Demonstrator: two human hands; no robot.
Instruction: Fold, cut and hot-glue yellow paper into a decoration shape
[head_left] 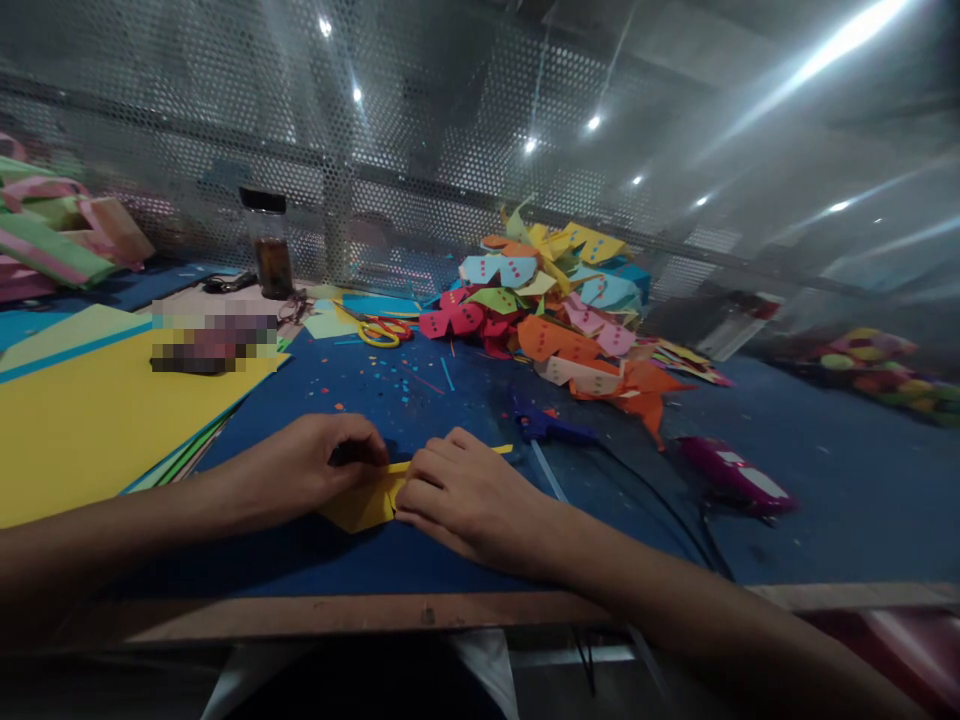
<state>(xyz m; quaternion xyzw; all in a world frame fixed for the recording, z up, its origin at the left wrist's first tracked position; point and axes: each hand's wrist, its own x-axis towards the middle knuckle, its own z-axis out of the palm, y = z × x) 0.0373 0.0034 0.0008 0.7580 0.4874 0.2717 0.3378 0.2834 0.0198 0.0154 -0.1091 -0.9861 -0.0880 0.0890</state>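
Note:
A small folded piece of yellow paper (360, 508) lies on the blue tabletop near the front edge. My left hand (330, 462) rests on its left part, with thumb and fingers curled together at the paper's upper edge. Over the right part lies my right hand (469, 495), its fingers bent and pressed onto the paper, hiding much of it. A thin yellow strip (502, 449) sticks out beyond my right knuckles.
Large coloured sheets (97, 430) lie at the left. Behind are yellow-handled scissors (379, 333), a bottle (271, 245) and a heap of paper shapes (555, 300). A blue glue gun (551, 425) with a cord and a purple object (735, 475) lie right.

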